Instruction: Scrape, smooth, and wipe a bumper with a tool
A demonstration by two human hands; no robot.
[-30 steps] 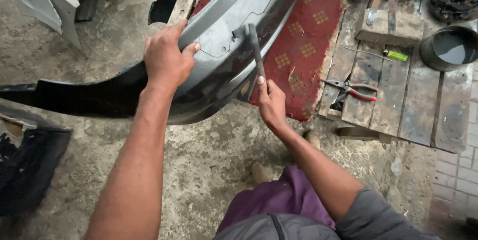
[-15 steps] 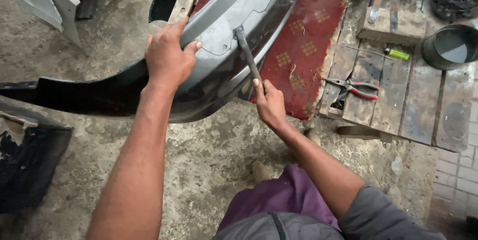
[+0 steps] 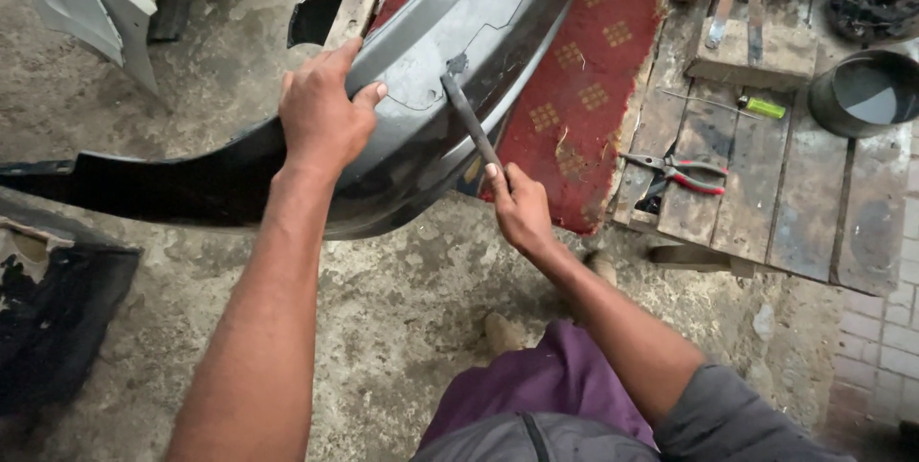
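left hand (image 3: 321, 112) clamps the dark bumper (image 3: 450, 31) along its upper edge. right hand (image 3: 517, 213) is closed round a hammer (image 3: 466, 112), head on the panel just beside. bumper looks light, flexible, awkwardly long; best held by its edge.

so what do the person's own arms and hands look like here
Both hands are bare: no gloves, rings or watch visible. The left hand and its forearm are uncovered. The right hand also has a bare forearm, with a grey sleeve pushed up near the elbow.

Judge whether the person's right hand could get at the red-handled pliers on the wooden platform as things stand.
Probably yes, once freed: the right hand grips a dark metal tool set against the grey car bumper. The red-handled pliers lie uncovered on the wooden platform, with nothing between.
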